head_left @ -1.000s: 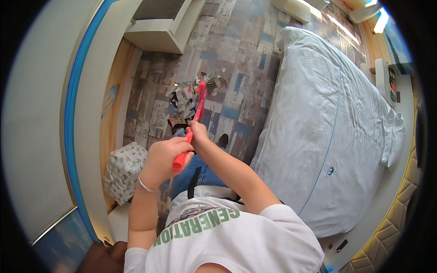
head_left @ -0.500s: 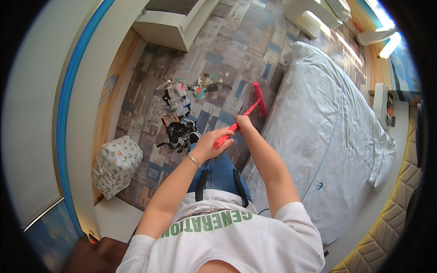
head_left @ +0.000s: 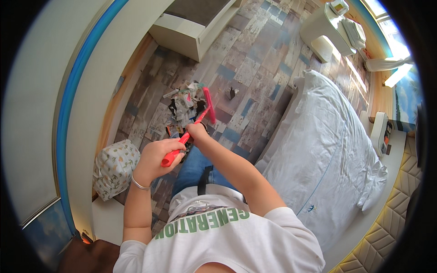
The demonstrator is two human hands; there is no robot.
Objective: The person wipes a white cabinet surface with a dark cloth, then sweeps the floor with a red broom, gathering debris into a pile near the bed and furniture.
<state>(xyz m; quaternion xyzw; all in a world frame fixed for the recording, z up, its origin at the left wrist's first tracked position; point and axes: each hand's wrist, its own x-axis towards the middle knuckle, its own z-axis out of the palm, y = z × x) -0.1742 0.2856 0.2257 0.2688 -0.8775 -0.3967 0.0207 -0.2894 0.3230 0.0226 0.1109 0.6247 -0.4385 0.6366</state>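
Note:
A red broom (head_left: 201, 116) with a narrow bar-shaped head is held at a slant in front of me. My left hand (head_left: 160, 154) wraps round the handle near its top end. Lower down, my right hand (head_left: 197, 132) grips the same handle, partly hiding it. The head stands at the right side of a heap of litter (head_left: 184, 102), made up of paper scraps, wrappers and dark bits on the floor. My arms and the handle cover part of the heap's near end. A small dark scrap (head_left: 232, 93) lies apart from it, to the right.
A bed with a white sheet (head_left: 323, 150) fills the right side. At the left wall sits a patterned white bag (head_left: 117, 168). A white cabinet (head_left: 182, 36) stands at the far left, a white table (head_left: 327, 29) at the far right. The floor (head_left: 246, 59) is patchwork planks.
The broom's head has swung left, from beside the bed to the litter heap. Both hands moved left with the handle. Scattered bits right of the heap are now gathered closer to it.

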